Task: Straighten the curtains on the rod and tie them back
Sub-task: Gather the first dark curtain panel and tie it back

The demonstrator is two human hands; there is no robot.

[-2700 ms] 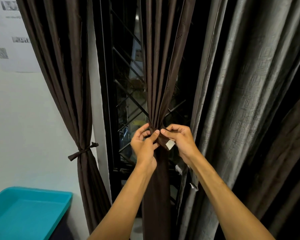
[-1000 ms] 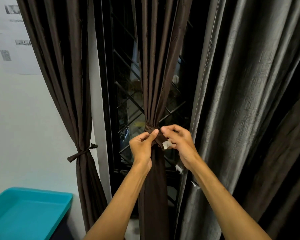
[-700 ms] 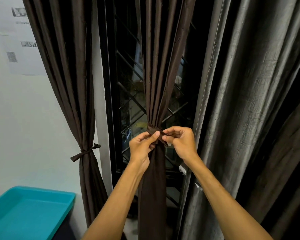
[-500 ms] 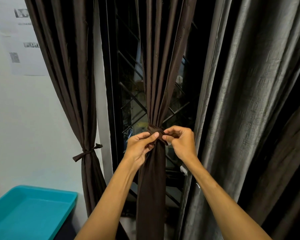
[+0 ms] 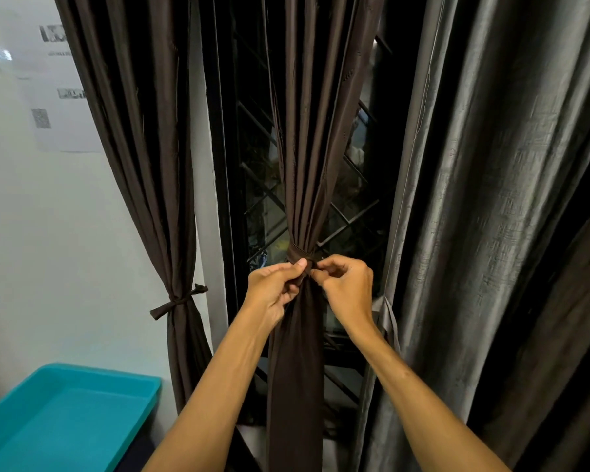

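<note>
At the window's centre: middle brown curtain [image 5: 304, 148], gathered into one narrow bundle and hanging straight before the window grille [image 5: 263, 199]. Tie band [image 5: 297, 255], of the same brown cloth, is wrapped round the bundle at its waist, cinching the folds so that glass shows on either side.

Left hand [image 5: 275, 291]: thumb and forefinger pinch the band at the front of the bundle, apparently pinning the wrap so it cannot slacken.

Right hand [image 5: 346, 287]: fingers curled, tips pinching the band's other end just beside the left thumb, likely drawing or tucking the knot. Whether the knot is closed cannot be told, as the fingers cover it.

Left brown curtain [image 5: 143, 165]: gathered near the wall, its own tie [image 5: 178, 299] knotted with tails sticking out. Judged finished.

Grey curtain [image 5: 491, 233]: at right, hanging loose in broad folds, untied. Grey strap [image 5: 390, 321] dangles at its inner edge, near the right wrist, and is presumably its tieback.

Teal bin [image 5: 65, 413]: lower left, by the wall.

Printed sheet [image 5: 58, 124]: stuck on the wall, upper left.
</note>
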